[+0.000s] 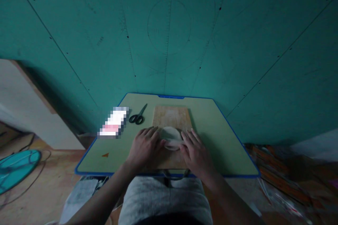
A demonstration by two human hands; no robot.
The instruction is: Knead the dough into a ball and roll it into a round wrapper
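Note:
A pale, round, thin sheet [170, 133], which looks like dough, lies on a wooden cutting board [171, 114]. Across its near part runs a pale band, perhaps a folded or rolled edge; I cannot tell which. My left hand [145, 145] grips the sheet's left side, its thumb at the band's left end. On the opposite side, my right hand [195, 151] holds the band's right end with its thumb, fingers pointing forward. Both palms are turned down over the board, and the undersides of the fingers are hidden.
Black-handled scissors [137, 116] lie left of the board. A blurred-out phone-like rectangle [113, 123] rests at the table's left edge. Nearer me is a small orange-brown triangle [105, 155]. The blue-edged table [224, 137] stands against a green wall [169, 42].

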